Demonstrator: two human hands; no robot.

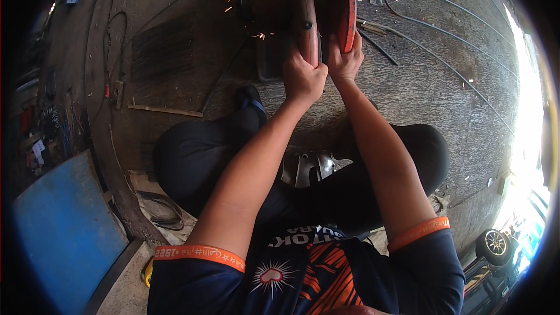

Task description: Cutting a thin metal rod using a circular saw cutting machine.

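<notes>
At the top middle, my left hand (306,80) is closed around the lower end of a long brownish-red bar (305,6) with a dark round hole in its side. Just to its right, my right hand (345,61) grips the lower end of a bright red curved piece (350,9). A dark gap lies between them; whether they are one part cannot be told. Beyond my left hand stands a dark machine (262,0), mostly in shadow, with orange sparks flying around it. The upper ends run out of view. Shiny curved metal pieces (309,166) lie between my legs.
A thin cable (431,11) loops over the worn floor on the right, near several thin rods (373,26). On the left lie a flat dark grid (163,46), a wooden stick (166,109) and a blue panel (70,227). A black vehicle's wheel (496,244) shows at lower right.
</notes>
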